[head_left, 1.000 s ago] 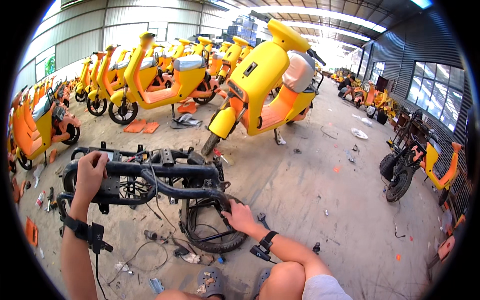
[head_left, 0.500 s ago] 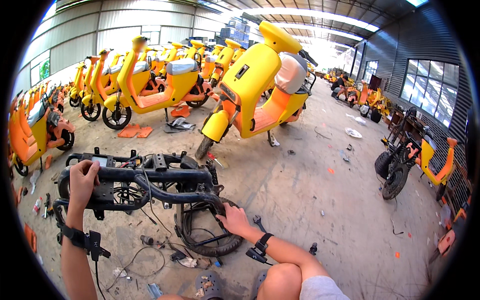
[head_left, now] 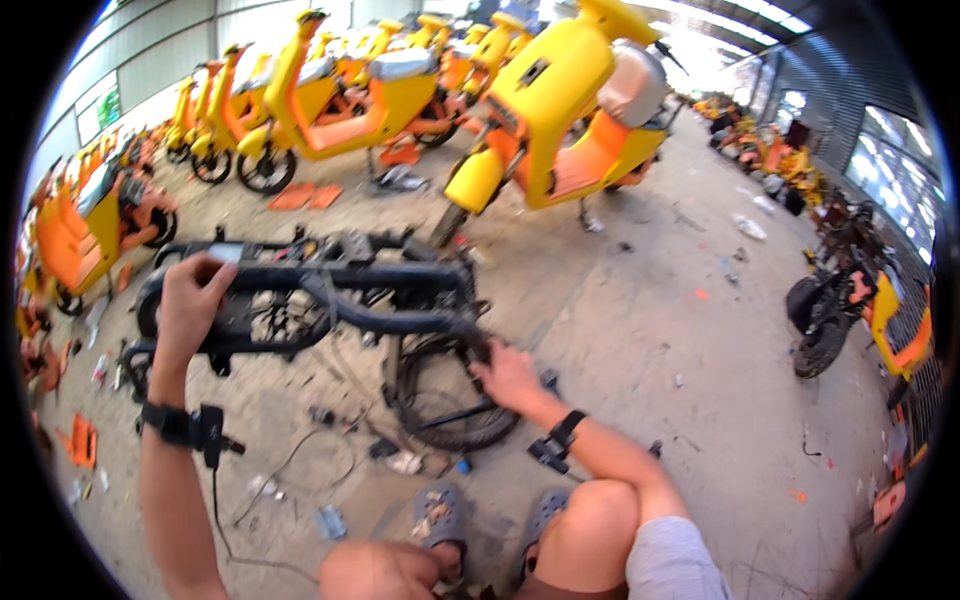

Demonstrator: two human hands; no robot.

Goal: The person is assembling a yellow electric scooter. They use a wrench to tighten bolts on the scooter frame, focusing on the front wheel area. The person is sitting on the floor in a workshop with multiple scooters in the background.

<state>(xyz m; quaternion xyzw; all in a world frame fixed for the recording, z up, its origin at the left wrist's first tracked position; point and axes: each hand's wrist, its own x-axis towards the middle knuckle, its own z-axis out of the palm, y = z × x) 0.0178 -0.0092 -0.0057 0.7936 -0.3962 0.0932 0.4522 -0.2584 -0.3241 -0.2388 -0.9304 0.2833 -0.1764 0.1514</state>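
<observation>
A stripped black scooter frame (head_left: pixel 330 290) lies on its side on the concrete floor in front of me. My left hand (head_left: pixel 192 305) grips a black tube at the frame's left end. My right hand (head_left: pixel 508 375) is closed on the black front wheel (head_left: pixel 440 400) at its upper right rim, where the frame's tube meets it. Both wrists carry black straps with small devices. My bent knees and grey sandals show at the bottom edge.
A yellow-and-orange scooter (head_left: pixel 560 110) stands just behind the frame, with rows of similar scooters (head_left: pixel 300 100) at the back left. A black scooter (head_left: pixel 840 300) stands at the right. Loose wires, small parts and orange plastic pieces (head_left: pixel 85 440) litter the floor.
The view has shifted closer and lower toward the frame. Both hands keep their holds on the frame tube and the wheel.
</observation>
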